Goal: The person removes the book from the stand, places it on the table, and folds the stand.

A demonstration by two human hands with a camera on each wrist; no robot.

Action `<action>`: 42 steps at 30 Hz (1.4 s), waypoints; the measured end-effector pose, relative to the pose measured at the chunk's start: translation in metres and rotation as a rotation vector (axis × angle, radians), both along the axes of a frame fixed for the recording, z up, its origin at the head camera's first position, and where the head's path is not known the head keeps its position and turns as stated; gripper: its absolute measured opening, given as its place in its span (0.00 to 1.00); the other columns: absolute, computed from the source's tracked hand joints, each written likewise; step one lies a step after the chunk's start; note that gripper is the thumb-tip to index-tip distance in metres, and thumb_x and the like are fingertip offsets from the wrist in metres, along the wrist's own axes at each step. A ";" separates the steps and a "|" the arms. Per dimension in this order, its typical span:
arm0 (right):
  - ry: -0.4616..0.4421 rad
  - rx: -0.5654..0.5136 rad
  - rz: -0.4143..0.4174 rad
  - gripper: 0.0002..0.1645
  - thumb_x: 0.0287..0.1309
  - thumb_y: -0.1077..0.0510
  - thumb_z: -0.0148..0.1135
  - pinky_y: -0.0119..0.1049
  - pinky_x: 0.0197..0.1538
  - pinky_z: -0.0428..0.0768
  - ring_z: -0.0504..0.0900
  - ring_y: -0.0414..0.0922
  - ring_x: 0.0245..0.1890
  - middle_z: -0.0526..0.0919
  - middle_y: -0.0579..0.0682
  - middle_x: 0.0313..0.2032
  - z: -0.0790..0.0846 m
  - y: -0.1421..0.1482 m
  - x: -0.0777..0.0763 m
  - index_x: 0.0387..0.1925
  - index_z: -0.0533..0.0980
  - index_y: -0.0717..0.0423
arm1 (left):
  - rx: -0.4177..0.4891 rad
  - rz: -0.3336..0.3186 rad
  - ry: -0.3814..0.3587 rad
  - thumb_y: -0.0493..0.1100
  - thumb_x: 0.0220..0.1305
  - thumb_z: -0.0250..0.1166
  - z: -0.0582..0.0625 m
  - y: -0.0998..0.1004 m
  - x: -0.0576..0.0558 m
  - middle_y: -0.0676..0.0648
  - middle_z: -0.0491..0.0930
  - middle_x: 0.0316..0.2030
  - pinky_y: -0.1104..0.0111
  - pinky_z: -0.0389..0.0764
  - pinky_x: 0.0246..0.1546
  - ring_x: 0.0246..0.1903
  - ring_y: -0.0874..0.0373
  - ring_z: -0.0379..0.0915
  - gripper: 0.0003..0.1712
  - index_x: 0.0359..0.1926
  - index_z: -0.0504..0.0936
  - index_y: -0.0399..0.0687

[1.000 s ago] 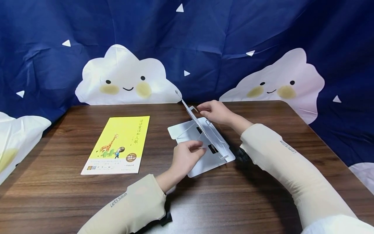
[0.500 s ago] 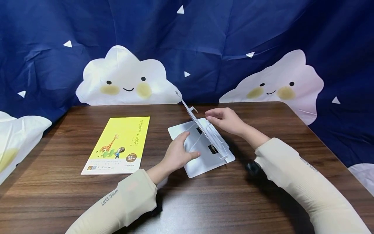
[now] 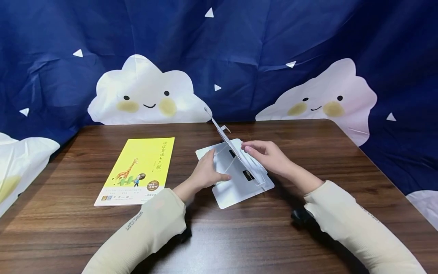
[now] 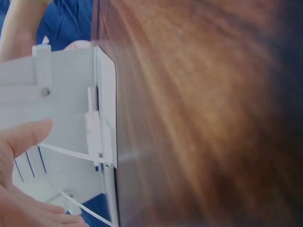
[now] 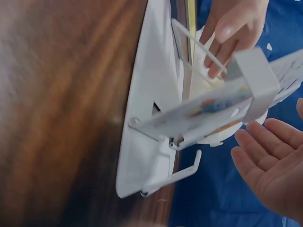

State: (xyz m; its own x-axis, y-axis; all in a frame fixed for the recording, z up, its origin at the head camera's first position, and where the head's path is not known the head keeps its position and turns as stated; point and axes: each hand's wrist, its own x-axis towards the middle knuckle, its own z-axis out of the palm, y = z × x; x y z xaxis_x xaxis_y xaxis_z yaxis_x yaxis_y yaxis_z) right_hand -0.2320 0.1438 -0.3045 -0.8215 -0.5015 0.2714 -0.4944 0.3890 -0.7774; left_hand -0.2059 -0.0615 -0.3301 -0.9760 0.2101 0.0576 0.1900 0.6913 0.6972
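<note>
A white book stand (image 3: 226, 196) rests on the table, its panel (image 5: 189, 124) tilted up from the flat base on wire supports (image 4: 75, 153). A colourful print shows on the panel's front in the right wrist view, and a white clip (image 5: 259, 82) wraps its edge. Behind the panel, on the left side, my left hand (image 3: 205, 173) reaches with thumb and fingers spread around the wire supports, gripping nothing visible. Beside the panel's front, my right hand (image 3: 270, 156) has its fingers extended close to it. Whether those fingertips touch it I cannot tell.
A yellow book (image 3: 137, 171) with a giraffe cover lies flat to the left of the stand. The dark wood table (image 3: 219, 236) ends at a blue curtain (image 3: 236, 45) with cloud prints at the back.
My left hand has gone from curled fingers by the panel to a spread hand further left. My right hand has come away from the upper clip, down and right. The stand stays put.
</note>
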 end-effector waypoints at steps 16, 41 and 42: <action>-0.006 -0.070 0.057 0.18 0.60 0.60 0.46 0.35 0.48 0.68 0.70 0.50 0.48 0.75 0.56 0.46 -0.012 0.003 0.031 0.49 0.70 0.65 | -0.066 0.012 -0.058 0.46 0.36 0.72 -0.012 -0.012 -0.007 0.35 0.61 0.56 0.61 0.58 0.54 0.55 0.46 0.56 0.51 0.59 0.56 0.30; 0.074 0.004 -0.010 0.26 0.45 0.56 0.64 0.40 0.48 0.70 0.72 0.47 0.46 0.74 0.51 0.48 -0.022 0.007 0.043 0.49 0.72 0.58 | -0.042 -0.009 0.025 0.46 0.39 0.70 -0.028 -0.021 -0.004 0.35 0.63 0.54 0.60 0.61 0.52 0.54 0.45 0.57 0.46 0.57 0.60 0.31; 0.073 0.003 -0.020 0.25 0.45 0.56 0.64 0.40 0.48 0.70 0.73 0.47 0.45 0.74 0.51 0.48 -0.022 0.007 0.043 0.49 0.73 0.57 | -0.048 -0.011 0.034 0.46 0.39 0.70 -0.029 -0.021 -0.004 0.35 0.63 0.54 0.60 0.61 0.52 0.54 0.45 0.57 0.46 0.57 0.60 0.31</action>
State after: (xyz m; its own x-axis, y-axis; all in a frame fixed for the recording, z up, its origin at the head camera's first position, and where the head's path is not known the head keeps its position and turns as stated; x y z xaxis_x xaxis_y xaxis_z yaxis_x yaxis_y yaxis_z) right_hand -0.1885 0.1507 -0.3265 -0.8091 -0.4865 0.3297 -0.5422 0.4015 -0.7382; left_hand -0.2095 -0.0822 -0.3588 -0.9713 0.2238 0.0802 0.2204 0.7214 0.6565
